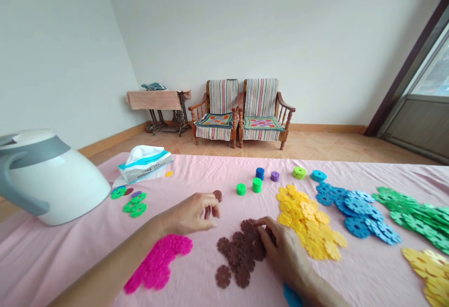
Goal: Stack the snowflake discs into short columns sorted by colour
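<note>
In the head view, the left hand [194, 216] rests on the pink-clothed surface [217, 279] near the middle. Its fingers are drawn narrow, pinching a brown flake [208, 212] of which only a sliver shows between the fingertips. Just beyond those fingertips, at 1 o'clock from them, stands a short brown stack [217, 196], close to the fingers but apart from them.

The right hand [285, 252] lies at 4 o'clock from the left one, palm down. Its fingers are bent onto the right edge of the brown pile [240, 251], and I cannot tell whether they grip a piece. The pile is spread flat between the two hands, with one loose flake at its 7 o'clock.

A pink pile [157, 260] lies under the left forearm, at 9 o'clock from the brown pile. At 3 o'clock of the right hand is a yellow pile [308, 223], then a blue pile [354, 213] and a green pile [414, 218] further right.

Small stacks stand in a loose row at 12 o'clock: two green stacks [257, 184], a blue stack [260, 173] and a purple stack [275, 176]. A white kettle [45, 181] sits at far 9 o'clock, with a tissue pack [145, 163] at 11 o'clock. Two wooden armchairs [242, 110] stand against the far wall.
</note>
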Motion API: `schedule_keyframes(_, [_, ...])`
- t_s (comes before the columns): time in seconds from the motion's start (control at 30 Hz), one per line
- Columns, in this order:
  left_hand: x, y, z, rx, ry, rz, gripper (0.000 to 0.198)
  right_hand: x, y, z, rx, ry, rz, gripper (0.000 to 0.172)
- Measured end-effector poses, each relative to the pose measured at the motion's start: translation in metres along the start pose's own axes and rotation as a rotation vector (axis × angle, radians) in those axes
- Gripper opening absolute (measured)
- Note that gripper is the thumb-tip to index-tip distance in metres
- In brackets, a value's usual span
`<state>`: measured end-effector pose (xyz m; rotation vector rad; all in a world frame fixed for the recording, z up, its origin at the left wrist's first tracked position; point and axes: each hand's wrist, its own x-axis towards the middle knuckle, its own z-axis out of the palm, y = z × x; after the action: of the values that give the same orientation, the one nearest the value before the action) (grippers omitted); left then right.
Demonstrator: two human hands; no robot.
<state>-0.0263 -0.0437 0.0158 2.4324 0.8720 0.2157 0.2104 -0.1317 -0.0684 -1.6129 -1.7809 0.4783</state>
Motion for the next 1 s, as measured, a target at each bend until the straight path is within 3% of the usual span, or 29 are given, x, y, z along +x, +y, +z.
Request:
schedule_keyframes(0.17, [-0.019,0.020,0.030,0.002,-0.042,0.010,0.034,0.000,0.000,0.000,-0.003,-0.009,-0.005,0.027])
schedule_keyframes(0.5, [-0.018,0.013,0.046,-0.014,0.010,0.011,0.025,0.000,0.000,-0.002,0.003,-0.005,-0.011,0.028])
schedule_keyframes(0.67, [-0.014,0.009,0.032,0.049,0.108,0.023,0.021,0.000,-0.001,-0.002,0.004,-0.012,-0.007,0.029])
schedule_keyframes(0.9, [0.020,-0.027,-0.003,0.078,0.449,-0.092,0.015,0.000,-0.001,-0.002,0.011,-0.009,-0.003,0.030])
schedule_keyframes(1.0, [0.032,-0.040,-0.004,0.076,0.435,-0.131,0.014,0.000,-0.001,-0.001,0.009,-0.007,-0.002,0.029])
